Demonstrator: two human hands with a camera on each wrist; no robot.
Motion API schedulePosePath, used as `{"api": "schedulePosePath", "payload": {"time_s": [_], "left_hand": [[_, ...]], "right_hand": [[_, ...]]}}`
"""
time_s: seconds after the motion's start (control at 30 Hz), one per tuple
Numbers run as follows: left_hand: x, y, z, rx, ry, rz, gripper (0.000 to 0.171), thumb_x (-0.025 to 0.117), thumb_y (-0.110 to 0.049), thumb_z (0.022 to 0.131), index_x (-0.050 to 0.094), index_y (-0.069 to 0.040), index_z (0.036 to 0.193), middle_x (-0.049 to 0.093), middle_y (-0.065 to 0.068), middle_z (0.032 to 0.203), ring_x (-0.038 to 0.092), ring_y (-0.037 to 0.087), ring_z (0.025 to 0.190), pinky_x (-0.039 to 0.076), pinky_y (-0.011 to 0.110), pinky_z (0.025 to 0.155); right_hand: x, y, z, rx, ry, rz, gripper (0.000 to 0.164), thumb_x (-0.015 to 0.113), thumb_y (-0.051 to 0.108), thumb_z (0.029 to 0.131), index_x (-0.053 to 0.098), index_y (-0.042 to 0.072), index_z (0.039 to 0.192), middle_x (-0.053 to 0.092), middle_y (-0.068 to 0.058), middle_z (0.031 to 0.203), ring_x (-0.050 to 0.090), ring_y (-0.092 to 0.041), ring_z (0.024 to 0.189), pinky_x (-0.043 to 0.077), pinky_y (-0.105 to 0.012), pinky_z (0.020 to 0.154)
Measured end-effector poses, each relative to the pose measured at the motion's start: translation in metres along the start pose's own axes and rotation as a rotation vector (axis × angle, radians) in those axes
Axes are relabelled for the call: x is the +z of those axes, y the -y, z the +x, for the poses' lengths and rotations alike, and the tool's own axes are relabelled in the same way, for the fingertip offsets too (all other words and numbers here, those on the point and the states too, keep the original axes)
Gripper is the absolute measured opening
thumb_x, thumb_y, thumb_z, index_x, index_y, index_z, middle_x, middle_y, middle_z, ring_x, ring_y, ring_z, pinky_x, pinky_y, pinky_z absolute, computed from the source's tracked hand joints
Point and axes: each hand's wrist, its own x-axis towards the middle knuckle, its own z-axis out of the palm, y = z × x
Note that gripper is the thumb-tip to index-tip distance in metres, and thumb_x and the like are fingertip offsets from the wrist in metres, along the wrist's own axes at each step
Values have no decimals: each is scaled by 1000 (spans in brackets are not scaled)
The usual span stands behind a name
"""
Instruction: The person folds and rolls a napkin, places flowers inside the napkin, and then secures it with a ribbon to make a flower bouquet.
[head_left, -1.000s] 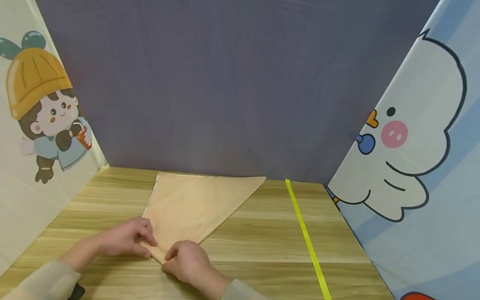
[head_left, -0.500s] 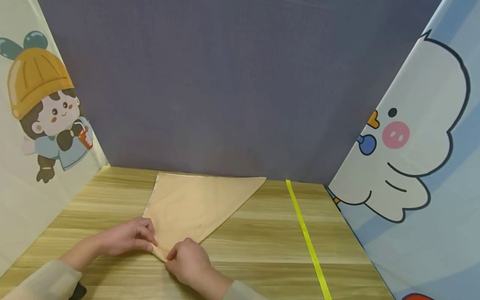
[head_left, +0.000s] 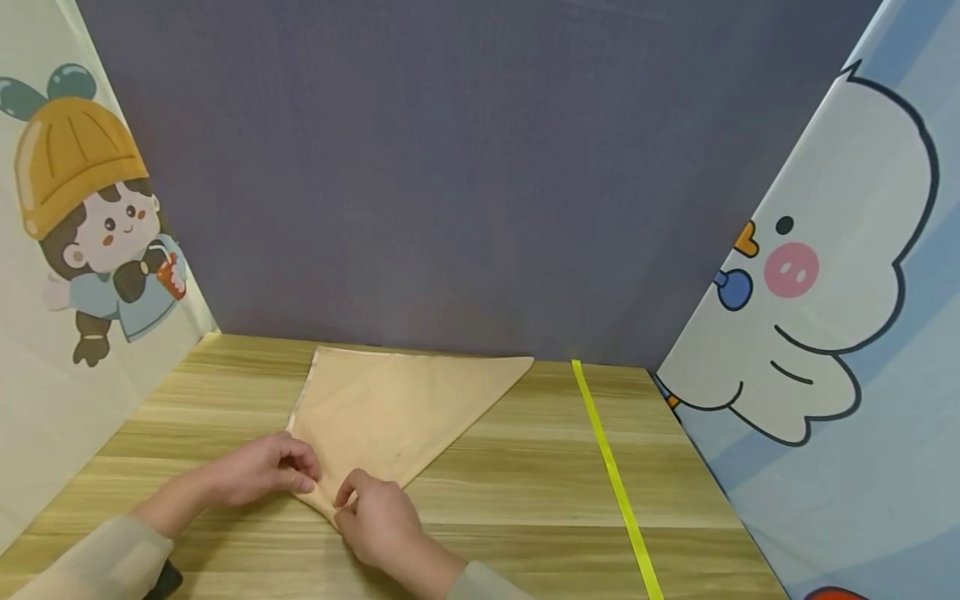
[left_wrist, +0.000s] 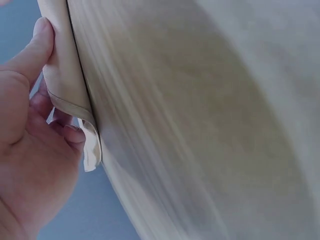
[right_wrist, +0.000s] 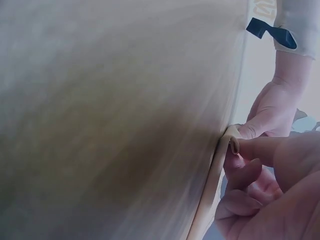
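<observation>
A beige cloth lies on the wooden table, its far edge along the back and one pointed corner reaching right. Its near-left edge is turned over into a narrow roll. At the left end of that roll, my left hand pinches the cloth; in the left wrist view the thumb lies on the folded edge, fingers partly hidden beyond it. My right hand pinches the roll's nearer end between thumb and finger. The right wrist view shows the curled end of the roll between those fingers, with the left hand just beyond.
A yellow strip runs front to back across the table, right of the cloth. A dark grey panel stands behind. Side panels with cartoon prints flank the table. A black strap or object shows beneath the left sleeve.
Both hands have shifted slightly right along the near-left edge, and the left fingers have slid forward over the cloth. The turned-over edge has moved a little inward. The rest of the cloth lies nearly still.
</observation>
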Motion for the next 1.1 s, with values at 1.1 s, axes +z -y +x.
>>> {"api": "schedulePosePath", "payload": {"time_s": [1.1], "left_hand": [[-7, 3, -3, 43, 56, 105, 16, 89, -28, 90, 84, -30, 105, 70, -13, 103, 50, -2, 102, 44, 27, 83]], "right_hand": [[0, -1, 1, 38, 74, -157, 18, 95, 34, 84, 79, 30, 88, 56, 18, 74, 48, 2, 70, 44, -18, 67]]}}
